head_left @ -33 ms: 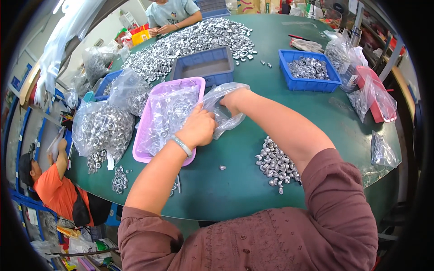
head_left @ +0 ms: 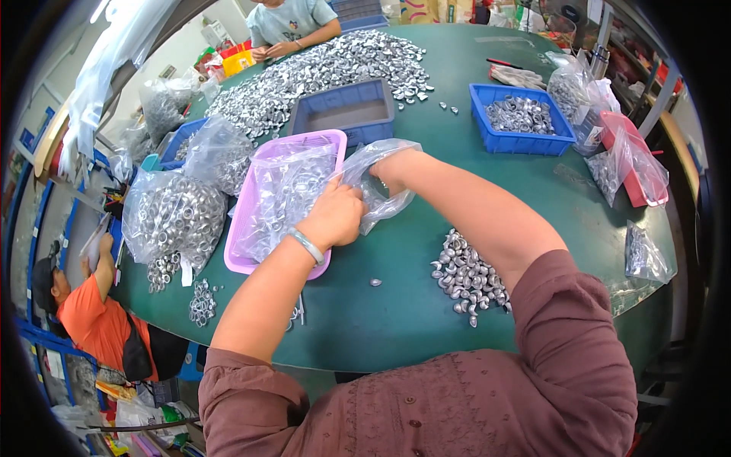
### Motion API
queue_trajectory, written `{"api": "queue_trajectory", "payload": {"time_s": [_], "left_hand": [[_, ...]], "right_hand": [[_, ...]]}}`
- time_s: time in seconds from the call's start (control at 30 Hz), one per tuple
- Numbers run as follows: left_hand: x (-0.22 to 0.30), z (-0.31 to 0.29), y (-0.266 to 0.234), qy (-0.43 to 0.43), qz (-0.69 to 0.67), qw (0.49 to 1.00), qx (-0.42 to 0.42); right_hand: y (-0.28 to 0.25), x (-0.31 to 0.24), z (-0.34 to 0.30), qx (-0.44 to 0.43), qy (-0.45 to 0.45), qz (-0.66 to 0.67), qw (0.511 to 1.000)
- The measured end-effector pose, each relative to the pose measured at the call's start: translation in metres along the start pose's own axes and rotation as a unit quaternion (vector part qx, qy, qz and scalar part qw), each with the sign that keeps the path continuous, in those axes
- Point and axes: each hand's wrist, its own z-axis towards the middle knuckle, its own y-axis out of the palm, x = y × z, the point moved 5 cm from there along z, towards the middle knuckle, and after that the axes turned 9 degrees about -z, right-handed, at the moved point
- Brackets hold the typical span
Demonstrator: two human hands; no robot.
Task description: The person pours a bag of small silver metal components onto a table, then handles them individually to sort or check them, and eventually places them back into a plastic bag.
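A clear plastic bag (head_left: 384, 207) of small metal parts lies partly in a purple plastic basket (head_left: 237, 225), its mouth spread out over the basket's right side. My left hand (head_left: 336, 215) is closed on the bag near its mouth, a bracelet on its wrist. Through the opening reaches my right hand (head_left: 394, 169), fingers bent down and mostly hidden by film and the hand itself; what they hold cannot be made out. Right of the basket, a heap of curved silver metal pieces (head_left: 468, 278) sits by my right forearm, and one loose piece (head_left: 375, 282) lies apart.
Behind the basket stands a blue-grey bin (head_left: 343, 126), backed by a large pile of metal pieces (head_left: 343, 65). Bags of metal rings (head_left: 175, 217) crowd the left. A blue bin (head_left: 525, 145) stands right. One person (head_left: 293, 23) sits opposite; another (head_left: 99, 312) is at left.
My right hand has shifted very slightly inside the bag's mouth, and the film around it has moved a little. My left hand stays in place.
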Motion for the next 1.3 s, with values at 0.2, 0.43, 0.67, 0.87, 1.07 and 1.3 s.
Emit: {"api": "queue_trajectory", "payload": {"time_s": [0.2,0.43,0.67,0.87,1.07,1.3], "left_hand": [[0.011,-0.011,-0.017,0.008,-0.076,0.996,0.045],[0.028,-0.033,-0.043,0.041,-0.129,0.979,0.156],[0.036,-0.075,-0.058,-0.007,-0.102,0.968,0.230],[0.042,-0.125,-0.053,-0.027,-0.117,0.956,0.266],[0.054,-0.169,-0.049,-0.100,-0.133,0.938,0.304],[0.088,-0.148,0.019,-0.072,-0.249,0.933,0.250]], "right_hand": [[-0.040,-0.017,-0.058,0.118,-0.087,0.087,0.985],[-0.049,-0.007,-0.124,0.281,-0.167,0.159,0.932],[-0.023,0.014,-0.167,0.306,-0.124,0.182,0.926],[0.043,0.005,-0.190,0.205,-0.093,0.148,0.963],[0.092,-0.034,-0.197,0.198,-0.047,0.092,0.975],[0.102,-0.063,-0.191,0.296,-0.011,0.068,0.953]]}}
